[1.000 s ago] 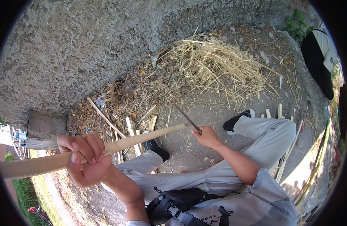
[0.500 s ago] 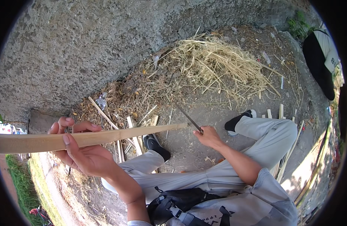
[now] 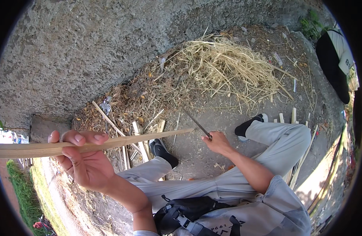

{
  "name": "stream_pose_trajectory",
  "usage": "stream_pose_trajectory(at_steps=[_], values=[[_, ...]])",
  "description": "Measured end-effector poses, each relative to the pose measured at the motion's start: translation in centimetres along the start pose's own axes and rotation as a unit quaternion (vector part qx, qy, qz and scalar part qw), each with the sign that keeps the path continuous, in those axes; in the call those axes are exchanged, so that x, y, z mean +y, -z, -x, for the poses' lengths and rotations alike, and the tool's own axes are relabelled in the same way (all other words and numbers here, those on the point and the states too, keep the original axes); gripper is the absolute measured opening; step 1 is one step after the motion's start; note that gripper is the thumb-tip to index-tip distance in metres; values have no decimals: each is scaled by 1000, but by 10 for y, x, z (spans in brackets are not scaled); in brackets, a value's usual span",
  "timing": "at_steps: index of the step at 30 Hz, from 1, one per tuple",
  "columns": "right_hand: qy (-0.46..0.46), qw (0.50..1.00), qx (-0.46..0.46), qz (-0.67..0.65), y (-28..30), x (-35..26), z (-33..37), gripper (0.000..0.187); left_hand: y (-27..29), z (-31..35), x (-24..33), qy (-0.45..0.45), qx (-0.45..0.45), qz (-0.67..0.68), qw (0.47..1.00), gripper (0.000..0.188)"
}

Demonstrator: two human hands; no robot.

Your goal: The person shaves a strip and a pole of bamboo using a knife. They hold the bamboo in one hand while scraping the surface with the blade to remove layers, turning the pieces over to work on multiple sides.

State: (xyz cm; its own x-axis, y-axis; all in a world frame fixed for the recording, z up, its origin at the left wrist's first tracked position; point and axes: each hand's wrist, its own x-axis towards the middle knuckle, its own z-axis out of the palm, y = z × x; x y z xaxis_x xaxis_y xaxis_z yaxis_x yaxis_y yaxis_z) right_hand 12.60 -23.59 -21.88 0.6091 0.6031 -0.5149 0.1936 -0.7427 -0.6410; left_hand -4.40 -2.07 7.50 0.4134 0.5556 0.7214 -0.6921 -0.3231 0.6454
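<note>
A long, pale strip that looks like split bamboo runs from the left rim of the view toward the middle, tapering in sight toward its far end. My left hand grips it near the left, thumb below and fingers over the top edge. In my right hand is a knife with a long, narrow, dark blade; its handle is mostly hidden in my closed fist. The blade points up and left, close to the strip's right end. Whether the two touch I cannot tell.
A heap of thin shavings lies ahead, below a rough grey wall. Several split strips lie by my left shoe, others beyond my right knee. A black and pale cap-like item sits at the far right.
My left hand has rolled the strip, so its narrower edge now faces up to me. The fingers have shifted around it. My right hand and the knife have hardly moved.
</note>
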Motion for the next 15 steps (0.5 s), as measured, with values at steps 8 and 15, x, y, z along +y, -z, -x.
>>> stream_pose_trajectory(at_steps=[8, 15], values=[[5, 1000, 0, 0, 1, -1, 0, 47, 0, -1, 0, -6, 1, 15, 1000, 35], [13, 1000, 7, -13, -5, 5, -2, 48, 1, -2, 0, -9, -21, 22, 1000, 34]])
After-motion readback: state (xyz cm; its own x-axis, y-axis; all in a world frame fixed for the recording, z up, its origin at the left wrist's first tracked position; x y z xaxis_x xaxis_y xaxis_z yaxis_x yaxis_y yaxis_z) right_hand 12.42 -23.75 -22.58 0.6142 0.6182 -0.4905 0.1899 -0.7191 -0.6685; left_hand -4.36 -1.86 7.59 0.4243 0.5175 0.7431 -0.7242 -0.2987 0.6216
